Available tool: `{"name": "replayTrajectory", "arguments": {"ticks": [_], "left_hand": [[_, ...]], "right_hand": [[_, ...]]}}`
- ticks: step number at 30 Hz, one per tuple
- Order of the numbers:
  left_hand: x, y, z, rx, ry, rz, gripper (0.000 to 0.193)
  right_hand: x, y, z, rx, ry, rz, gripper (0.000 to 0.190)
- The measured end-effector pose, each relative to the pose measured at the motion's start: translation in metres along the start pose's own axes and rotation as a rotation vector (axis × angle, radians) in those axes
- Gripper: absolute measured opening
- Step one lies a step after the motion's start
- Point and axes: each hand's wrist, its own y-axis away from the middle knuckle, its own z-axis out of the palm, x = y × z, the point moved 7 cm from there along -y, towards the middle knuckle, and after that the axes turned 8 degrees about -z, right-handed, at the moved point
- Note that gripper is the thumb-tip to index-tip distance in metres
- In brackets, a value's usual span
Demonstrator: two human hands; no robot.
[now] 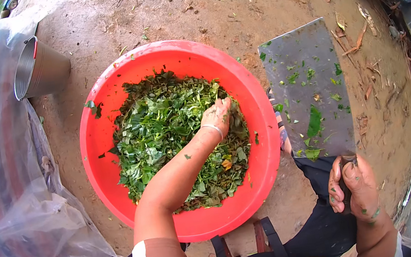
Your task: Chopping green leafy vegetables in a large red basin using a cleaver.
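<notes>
A large red plastic basin [200, 225] holds a heap of chopped green leaves [161, 123], darker around its edge. My left hand [218, 117], with a pale bracelet at the wrist, reaches onto the leaves at the right of the heap. Its fingertips are hidden, so whether it grasps any leaves cannot be told. My right hand [351, 186] grips the handle of a broad rectangular cleaver [306, 85] at the lower right. The wide metal blade points away from me, beside the basin, with leaf scraps stuck to it. Bits of leaf cling to both arms.
A metal bucket [45, 68] leans at the upper left beside plastic sheeting [40, 225] over striped material. Bare earth [211, 4] with scattered debris surrounds the basin. Wood scraps [358, 42] lie at the right. A sandalled foot [283, 136] is partly hidden under the blade.
</notes>
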Motion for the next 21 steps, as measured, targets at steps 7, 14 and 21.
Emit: {"name": "replayTrajectory", "arguments": {"ticks": [7,14,21], "left_hand": [[-0.015,-0.044,-0.011,-0.194,-0.135,-0.334,0.043],[-0.031,0.072,-0.022,0.248,0.322,-0.139,0.023],[-0.332,0.174,-0.036,0.689,0.819,-0.746,0.031]], "right_hand": [[-0.001,0.005,0.021,-0.067,0.030,0.002,0.037],[-0.002,0.009,0.028,-0.079,0.044,-0.050,0.041],[0.005,0.004,0.052,-0.102,0.124,-0.081,0.039]]}}
